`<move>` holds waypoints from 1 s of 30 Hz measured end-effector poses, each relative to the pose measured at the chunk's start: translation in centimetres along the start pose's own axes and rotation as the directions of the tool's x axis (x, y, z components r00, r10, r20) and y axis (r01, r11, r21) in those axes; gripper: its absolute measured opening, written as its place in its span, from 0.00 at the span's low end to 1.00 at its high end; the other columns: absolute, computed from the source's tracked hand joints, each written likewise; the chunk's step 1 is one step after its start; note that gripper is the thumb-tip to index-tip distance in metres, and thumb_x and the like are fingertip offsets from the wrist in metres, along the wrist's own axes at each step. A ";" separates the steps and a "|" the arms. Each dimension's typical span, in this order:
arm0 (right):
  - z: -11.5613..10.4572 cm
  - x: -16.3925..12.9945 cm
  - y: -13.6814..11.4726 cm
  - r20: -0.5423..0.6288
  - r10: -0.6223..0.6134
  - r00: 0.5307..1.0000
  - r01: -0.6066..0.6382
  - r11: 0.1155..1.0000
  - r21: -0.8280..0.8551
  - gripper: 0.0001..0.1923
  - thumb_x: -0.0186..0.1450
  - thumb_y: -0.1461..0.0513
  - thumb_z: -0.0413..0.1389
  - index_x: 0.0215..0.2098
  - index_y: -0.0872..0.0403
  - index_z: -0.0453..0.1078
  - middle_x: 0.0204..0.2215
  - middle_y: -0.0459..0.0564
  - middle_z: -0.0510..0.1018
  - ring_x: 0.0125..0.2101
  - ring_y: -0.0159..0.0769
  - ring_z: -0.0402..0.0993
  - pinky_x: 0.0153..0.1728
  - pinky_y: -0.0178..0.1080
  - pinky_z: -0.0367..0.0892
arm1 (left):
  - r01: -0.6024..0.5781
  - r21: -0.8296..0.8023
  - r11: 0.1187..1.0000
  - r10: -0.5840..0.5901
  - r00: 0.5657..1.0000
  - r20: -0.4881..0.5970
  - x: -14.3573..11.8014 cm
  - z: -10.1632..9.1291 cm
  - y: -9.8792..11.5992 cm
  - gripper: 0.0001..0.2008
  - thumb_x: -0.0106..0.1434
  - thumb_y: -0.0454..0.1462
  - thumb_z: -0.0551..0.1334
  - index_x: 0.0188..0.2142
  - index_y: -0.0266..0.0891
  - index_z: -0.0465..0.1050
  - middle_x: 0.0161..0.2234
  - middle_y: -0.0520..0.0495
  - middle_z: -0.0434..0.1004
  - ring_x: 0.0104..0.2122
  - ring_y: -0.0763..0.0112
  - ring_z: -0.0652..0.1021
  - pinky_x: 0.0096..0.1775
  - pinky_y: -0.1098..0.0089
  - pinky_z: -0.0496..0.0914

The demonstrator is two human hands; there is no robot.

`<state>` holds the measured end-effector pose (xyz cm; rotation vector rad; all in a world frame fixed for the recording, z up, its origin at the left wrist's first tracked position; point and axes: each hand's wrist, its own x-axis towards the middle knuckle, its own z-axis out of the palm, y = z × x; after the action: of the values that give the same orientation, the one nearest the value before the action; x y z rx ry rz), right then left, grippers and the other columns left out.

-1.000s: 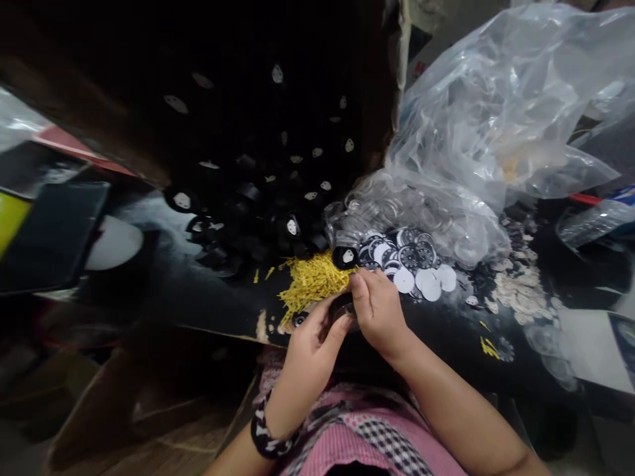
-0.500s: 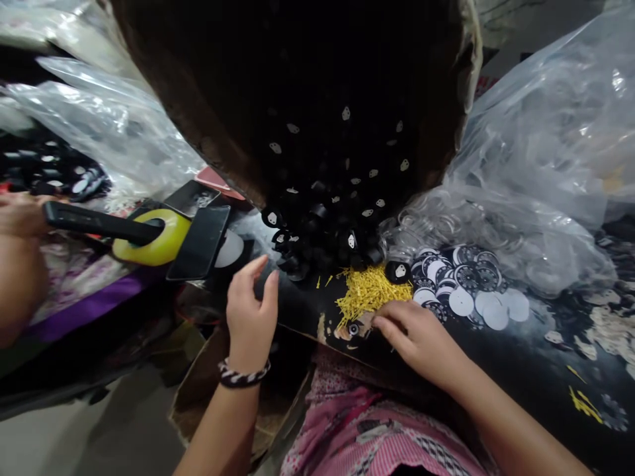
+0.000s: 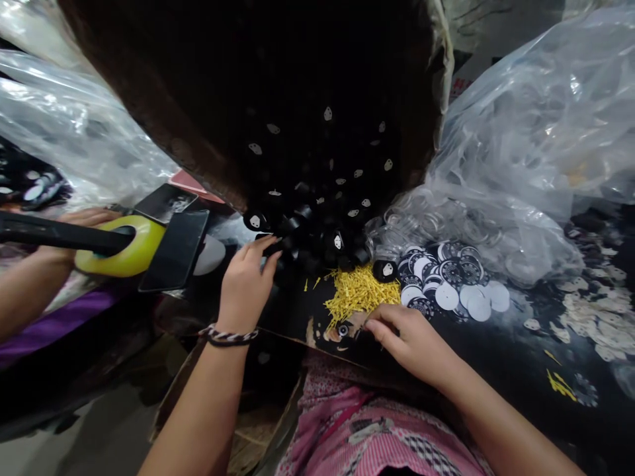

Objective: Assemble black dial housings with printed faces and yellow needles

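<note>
My left hand (image 3: 245, 287) has its thumb and fingers closed around a small black round part (image 3: 270, 247) at the near left edge of a heap of such black parts (image 3: 315, 228), some bearing a white tag-shaped piece. Just right of a heap of thin yellow pins (image 3: 360, 291), my right hand (image 3: 409, 337) is held low with thumb and fingertips pinched together. Whatever is between those fingertips is too small to make out. Close by its fingertips, a small round fixture (image 3: 342, 330) sits on the worn table edge.
A large dark carton (image 3: 169, 142) lies open toward me. Printed dial discs (image 3: 461, 270) and clear rings (image 3: 421, 218) lie to the right, beside plastic bags (image 3: 540, 132). At left are a yellow tape roll (image 3: 143, 254), a phone (image 3: 174, 250) and another person's hand (image 3: 84, 221).
My left hand has moved up to the black heap and closed on a part. My right hand stays pinched near the pins. The other person's hand has moved right, behind the tape roll.
</note>
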<state>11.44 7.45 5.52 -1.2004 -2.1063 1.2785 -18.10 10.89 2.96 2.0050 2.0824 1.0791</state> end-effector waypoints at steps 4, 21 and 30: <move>0.1 0.7 -0.3 -0.022 0.114 0.993 -0.107 0.974 0.200 0.10 0.69 0.57 0.52 0.38 0.54 0.72 0.26 0.45 0.76 0.28 0.32 0.72 0.32 0.36 0.64 | -0.039 -0.071 0.997 0.040 0.999 0.016 -3.3 -0.7 3.4 0.18 0.67 0.39 0.59 0.55 0.45 0.71 0.53 0.44 0.76 0.55 0.55 0.73 0.60 0.56 0.61; -2.9 -2.7 2.5 -0.045 0.238 0.970 -0.223 0.950 0.218 0.17 0.65 0.50 0.59 0.45 0.52 0.72 0.30 0.44 0.76 0.30 0.31 0.72 0.33 0.34 0.67 | 0.834 -0.517 -0.191 -0.466 0.387 0.796 -10.2 4.7 13.9 0.16 0.48 0.43 0.74 0.38 0.46 0.79 0.45 0.48 0.82 0.46 0.53 0.81 0.48 0.56 0.76; -6.6 -4.5 7.6 -0.509 0.206 0.836 -0.422 0.834 -0.355 0.08 0.64 0.62 0.59 0.43 0.54 0.71 0.42 0.54 0.73 0.40 0.42 0.71 0.42 0.45 0.66 | 0.813 -0.416 -0.407 -0.291 0.317 0.903 -10.0 5.2 15.3 0.16 0.64 0.46 0.62 0.45 0.38 0.76 0.51 0.37 0.79 0.44 0.58 0.82 0.44 0.64 0.78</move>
<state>22.04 8.78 2.74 -1.9146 -1.9411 0.5181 -0.89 2.80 2.65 0.0272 1.0200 0.9948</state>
